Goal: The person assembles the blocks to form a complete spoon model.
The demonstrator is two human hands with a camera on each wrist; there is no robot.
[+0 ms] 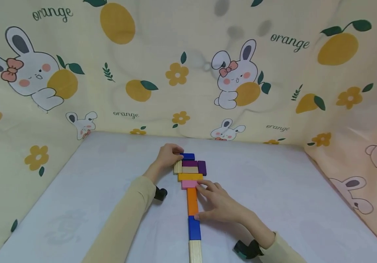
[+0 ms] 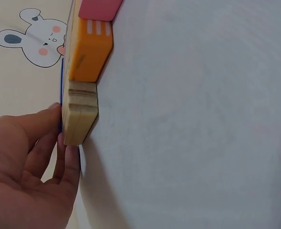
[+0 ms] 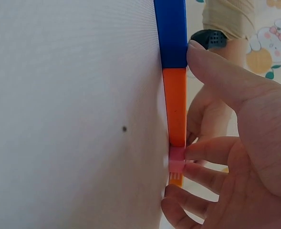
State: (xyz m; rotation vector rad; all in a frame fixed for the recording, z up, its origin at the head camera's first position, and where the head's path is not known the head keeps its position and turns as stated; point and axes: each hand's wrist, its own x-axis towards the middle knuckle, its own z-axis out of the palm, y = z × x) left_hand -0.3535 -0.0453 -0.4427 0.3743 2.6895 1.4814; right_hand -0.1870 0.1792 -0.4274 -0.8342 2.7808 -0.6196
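A line of wooden blocks runs away from me along the white surface. At its far end my left hand (image 1: 166, 157) pinches the left end of a blue block (image 1: 189, 156). Below that block lie a purple block (image 1: 189, 163) and a plain wood block (image 1: 189, 170), flanked by an upright plain block (image 1: 177, 167) and an upright purple one (image 1: 202, 168). Nearer come a yellow block (image 1: 190, 177), a pink block (image 1: 188, 185) and an orange block (image 1: 192, 201). My right hand (image 1: 222, 205) spreads along the right side, fingertips at the pink block, thumb touching the nearer blue block (image 1: 194, 228).
Another plain wood block (image 1: 195, 252) continues the line at the bottom edge. White cloth (image 1: 273, 190) covers the surface. Behind it hangs a patterned curtain (image 1: 191, 98) with rabbits and oranges. A black device (image 1: 248, 250) is worn at the right wrist, another (image 1: 160, 193) at the left.
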